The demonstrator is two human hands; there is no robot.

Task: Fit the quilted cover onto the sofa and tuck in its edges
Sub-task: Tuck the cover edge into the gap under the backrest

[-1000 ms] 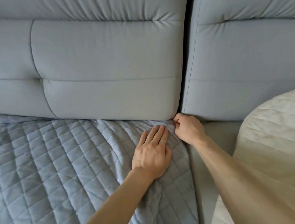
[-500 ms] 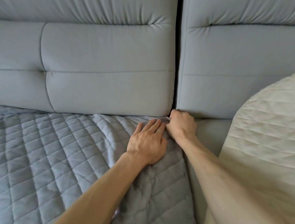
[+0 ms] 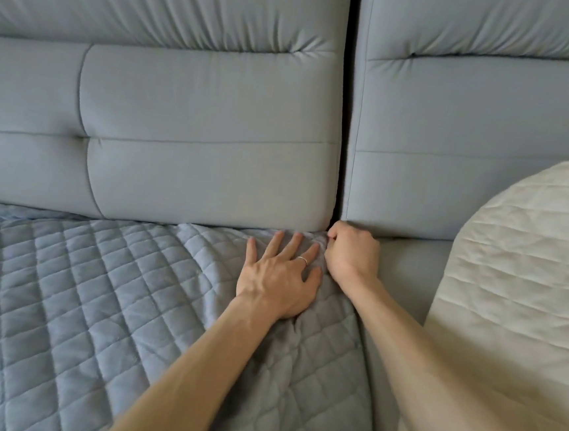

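A blue-grey quilted cover lies over the seat of the grey sofa, wrinkled near its far right corner. My left hand presses flat on the cover with fingers spread, a ring on one finger. My right hand is curled into a fist at the cover's back corner, where the two back cushions meet the seat; it grips the cover's edge there. The fingertips of that hand are hidden under the fist.
A dark vertical gap separates the two back cushions. To the right lies a bare strip of sofa seat, and beyond it a cream quilted fabric bulges over the right side.
My left hand has spread its fingers and slid a little towards the back cushions. The right fist stays at the cover's corner by the cushion gap.
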